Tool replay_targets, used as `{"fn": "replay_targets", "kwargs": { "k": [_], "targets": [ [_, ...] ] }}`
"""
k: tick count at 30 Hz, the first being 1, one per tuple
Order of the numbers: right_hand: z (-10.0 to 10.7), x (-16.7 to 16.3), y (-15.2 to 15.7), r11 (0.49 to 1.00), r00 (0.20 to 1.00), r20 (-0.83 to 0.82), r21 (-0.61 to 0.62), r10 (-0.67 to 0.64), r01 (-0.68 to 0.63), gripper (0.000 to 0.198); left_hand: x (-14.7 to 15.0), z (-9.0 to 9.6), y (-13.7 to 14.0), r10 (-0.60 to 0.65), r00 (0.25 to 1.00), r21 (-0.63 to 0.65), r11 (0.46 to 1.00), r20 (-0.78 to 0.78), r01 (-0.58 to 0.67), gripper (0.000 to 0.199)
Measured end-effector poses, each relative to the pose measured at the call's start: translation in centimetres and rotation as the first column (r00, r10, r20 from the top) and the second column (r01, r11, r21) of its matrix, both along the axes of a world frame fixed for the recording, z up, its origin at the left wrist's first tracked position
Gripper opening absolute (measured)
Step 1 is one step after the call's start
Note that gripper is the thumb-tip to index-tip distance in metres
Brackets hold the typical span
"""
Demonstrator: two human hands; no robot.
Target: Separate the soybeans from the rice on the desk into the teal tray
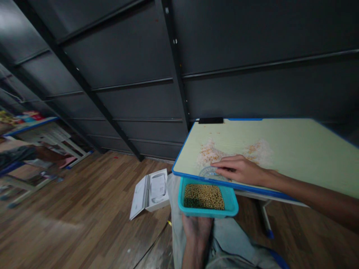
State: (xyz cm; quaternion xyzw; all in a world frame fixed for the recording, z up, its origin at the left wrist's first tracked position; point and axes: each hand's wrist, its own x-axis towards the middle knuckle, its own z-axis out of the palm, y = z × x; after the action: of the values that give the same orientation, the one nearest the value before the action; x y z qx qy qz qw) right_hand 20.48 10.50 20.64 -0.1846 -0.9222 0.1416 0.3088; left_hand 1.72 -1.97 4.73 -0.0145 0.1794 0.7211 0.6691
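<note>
My left hand (197, 227) supports a turquoise plastic tray (231, 201) from below, just under the table's front edge. Tan round beans (207, 196) lie in the tray, with some green ones at its left. On the tabletop my right hand (237, 169) has its fingers on a clear protractor (208, 172) near that edge. Behind the protractor spreads a pile of white grains (209, 151) mixed with orange bits. A second patch of white grains and orange bits (262, 151) lies to the right, beyond my right hand.
The pale green table (303, 153) has a blue rim and a black object (211, 120) at its back edge. An open white box (157, 190) and a dark cable (153, 244) lie on the wood floor. At far left, a person's leg (42, 153) shows beside another table (30, 127).
</note>
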Motion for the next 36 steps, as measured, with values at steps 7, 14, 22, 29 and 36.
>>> {"fn": "replay_targets", "kwargs": {
  "k": [7, 14, 22, 29, 36],
  "targets": [
    [0.0, -0.1, 0.2, 0.995, 0.995, -0.003, 0.020, -0.099, 0.099, 0.030, -0.3, -0.4, -0.2, 0.008, 1.000, -0.015, 1.000, 0.014, -0.008, 0.041],
    [-0.2, -0.1, 0.8, 0.985, 0.984, -0.032, 0.013, -0.174, 0.174, 0.030, -0.2, 0.2, -0.3, 0.035, 0.999, -0.042, 0.999, 0.019, -0.034, 0.042],
    [0.1, -0.1, 0.3, 0.979, 0.981, -0.044, -0.084, -0.190, 0.186, 0.024, -0.2, 0.8, -0.2, 0.018, 1.000, -0.082, 0.996, -0.007, -0.018, 0.046],
    [0.2, 0.0, -0.1, 0.967, 0.976, -0.014, -0.140, -0.218, 0.214, 0.015, -0.3, 0.8, -0.4, 0.011, 0.999, -0.086, 0.996, 0.051, -0.007, 0.051],
    [0.2, 0.1, -0.2, 0.966, 0.975, 0.024, -0.136, -0.220, 0.221, 0.007, -0.5, 0.0, -0.3, -0.011, 1.000, -0.084, 0.996, -0.004, 0.011, 0.052]
  ]
}}
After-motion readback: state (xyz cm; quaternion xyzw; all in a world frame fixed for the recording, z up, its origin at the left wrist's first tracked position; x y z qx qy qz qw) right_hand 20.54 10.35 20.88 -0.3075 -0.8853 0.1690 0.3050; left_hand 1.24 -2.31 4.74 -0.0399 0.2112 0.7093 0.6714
